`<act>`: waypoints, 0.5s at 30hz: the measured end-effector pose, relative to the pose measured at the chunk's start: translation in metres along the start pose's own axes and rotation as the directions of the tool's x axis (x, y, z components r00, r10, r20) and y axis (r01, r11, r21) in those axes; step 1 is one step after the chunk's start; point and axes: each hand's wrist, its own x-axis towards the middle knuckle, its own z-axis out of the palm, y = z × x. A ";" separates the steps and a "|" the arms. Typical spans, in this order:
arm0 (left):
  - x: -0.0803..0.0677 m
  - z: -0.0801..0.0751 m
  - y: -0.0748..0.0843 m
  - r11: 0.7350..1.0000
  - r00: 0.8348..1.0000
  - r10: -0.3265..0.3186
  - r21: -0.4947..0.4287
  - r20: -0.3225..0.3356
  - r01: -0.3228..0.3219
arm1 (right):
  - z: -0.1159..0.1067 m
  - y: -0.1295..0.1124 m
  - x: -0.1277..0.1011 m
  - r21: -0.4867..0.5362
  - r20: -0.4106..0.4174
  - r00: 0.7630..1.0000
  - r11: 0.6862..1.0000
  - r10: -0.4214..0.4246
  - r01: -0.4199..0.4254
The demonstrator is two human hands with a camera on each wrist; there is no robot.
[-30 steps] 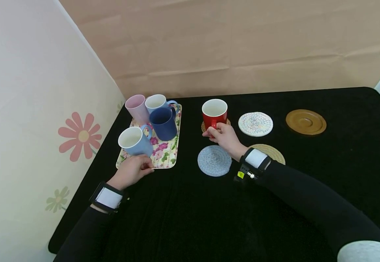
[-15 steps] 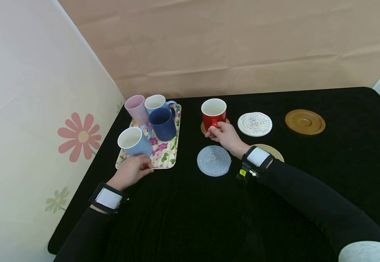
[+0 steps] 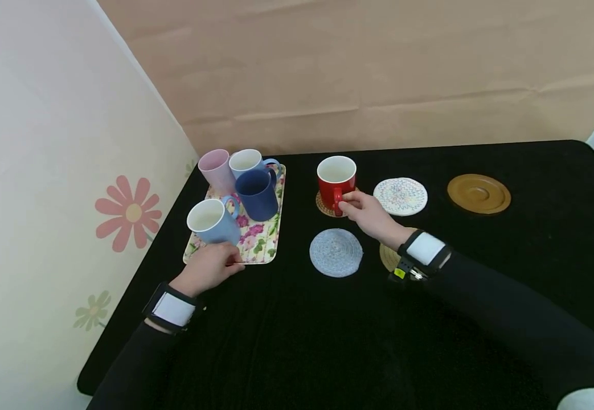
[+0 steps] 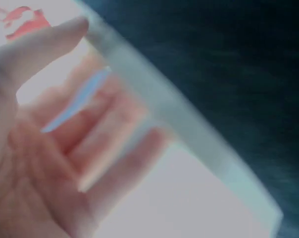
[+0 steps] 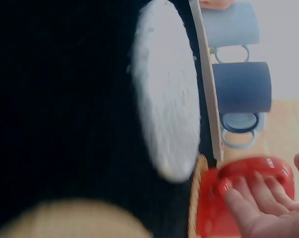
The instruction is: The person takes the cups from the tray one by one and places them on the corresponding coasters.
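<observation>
A red mug (image 3: 335,185) stands upright on a brown woven coaster (image 3: 324,207), its handle facing the person. Right beside that handle is my right hand (image 3: 368,215); in the right wrist view its fingers (image 5: 261,196) touch the handle while the thumb stays apart. My left hand (image 3: 207,267) holds the front rim of a flowered tray (image 3: 271,239), thumb and fingers at the edge. A light blue mug (image 3: 213,223) stands on the tray just beyond this hand. Behind it are a dark blue mug (image 3: 257,196), another light blue mug (image 3: 246,161) and a pink cup (image 3: 216,171).
A pale blue woven coaster (image 3: 336,253) lies in front of the red mug. Further right are a white patterned coaster (image 3: 401,196) and a round wooden coaster (image 3: 478,193). A straw coaster (image 3: 389,257) is partly hidden under the right wrist. A wall borders the left side.
My right hand has loosened around the red mug's handle and shifted to the right, so more of the handle and the coaster beneath shows. The left hand stays at the tray.
</observation>
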 end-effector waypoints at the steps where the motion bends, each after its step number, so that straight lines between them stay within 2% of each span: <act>1: 0.002 -0.002 0.003 1.000 1.000 -0.004 -0.014 0.007 0.004 | -0.005 0.000 -0.004 -0.032 0.003 1.000 0.999 -0.012 0.012; 4: 0.010 -0.007 0.016 0.987 1.000 0.000 -0.160 0.014 0.003 | -0.022 -0.001 -0.019 -0.111 0.001 0.999 0.993 -0.039 0.039; 6: 0.021 -0.010 0.026 0.958 1.000 0.006 -0.288 -0.012 -0.009 | -0.033 -0.002 -0.028 -0.149 0.004 0.998 0.987 -0.056 0.056; 7: 0.027 -0.011 0.032 0.934 1.000 0.002 -0.357 -0.031 -0.013 | -0.039 -0.003 -0.034 -0.162 0.004 0.998 0.985 -0.055 0.055; 10: 0.051 -0.014 0.050 0.844 0.996 -0.040 -0.536 -0.083 -0.011 | -0.054 -0.004 -0.048 -0.211 -0.001 0.998 0.976 -0.057 0.055; 12: 0.068 -0.014 0.061 0.781 0.989 -0.093 -0.625 -0.118 -0.001 | -0.062 -0.004 -0.057 -0.246 -0.009 0.998 0.968 -0.054 0.050; 14: 0.085 -0.014 0.070 0.708 0.977 -0.166 -0.705 -0.132 0.026 | -0.069 -0.001 -0.065 -0.282 -0.019 0.998 0.958 -0.056 0.048; 15: 0.094 -0.013 0.074 0.662 0.969 -0.207 -0.748 -0.135 0.037 | -0.072 0.000 -0.068 -0.298 -0.024 0.998 0.953 -0.056 0.047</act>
